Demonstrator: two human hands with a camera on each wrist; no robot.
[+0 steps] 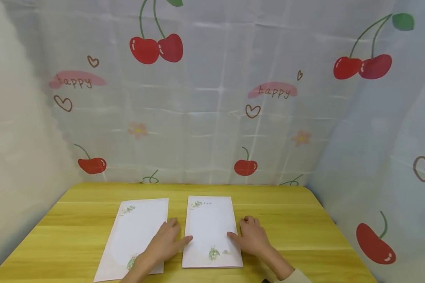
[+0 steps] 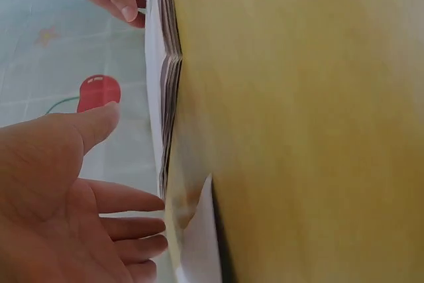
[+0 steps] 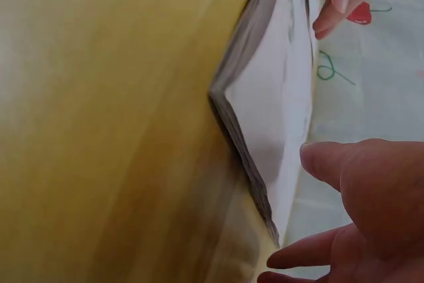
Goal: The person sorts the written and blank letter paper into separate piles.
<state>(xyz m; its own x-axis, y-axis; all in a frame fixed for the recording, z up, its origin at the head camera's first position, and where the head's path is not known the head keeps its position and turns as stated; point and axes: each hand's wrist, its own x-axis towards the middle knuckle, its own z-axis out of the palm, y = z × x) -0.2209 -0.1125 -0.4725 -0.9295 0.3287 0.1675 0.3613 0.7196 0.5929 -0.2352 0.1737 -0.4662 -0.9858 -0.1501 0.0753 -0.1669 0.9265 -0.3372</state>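
As the left hand point(image 1: 164, 241) and right hand point(image 1: 253, 237) lie apart, a paper stack point(image 1: 212, 226) sits between them

Where the head view ends at the bottom, a pale sleeve point(image 1: 295, 276) shows to the right of the paper stack and nearer than it, with a small dark thing point(image 1: 265, 281) at its left, partly cut off. The right hand lies along the right side of the paper stack, its thumb over that edge and its other fingers loosely bent outside it. Along the opposite side, the left hand has its fingers loosely extended and its thumb tip at the left edge. Both hands are relaxed, well apart from each other and clamped on nothing; whether the thumbs press on the paper stack I cannot tell.

The paper stack lies flat on the yellow, wood-grained desk point(image 1: 297, 226), and the wrist views show many layers along its sides. A leafy print point(image 1: 213, 253) marks its near end, a flower print point(image 1: 196, 204) its far left corner.

Left of the paper stack, with a gap between, lies a similar second paper point(image 1: 141, 226), set at a slant and partly covered by the left hand and forearm.

Beyond the paper stack, past the far edge of the desk, hangs a pale cloth point(image 1: 198, 149) with red cherries point(image 1: 144, 50), brown hearts, pink flowers point(image 1: 138, 130) and the word "happy". More cloth hangs to the left and right of the paper stack, beside the desk.
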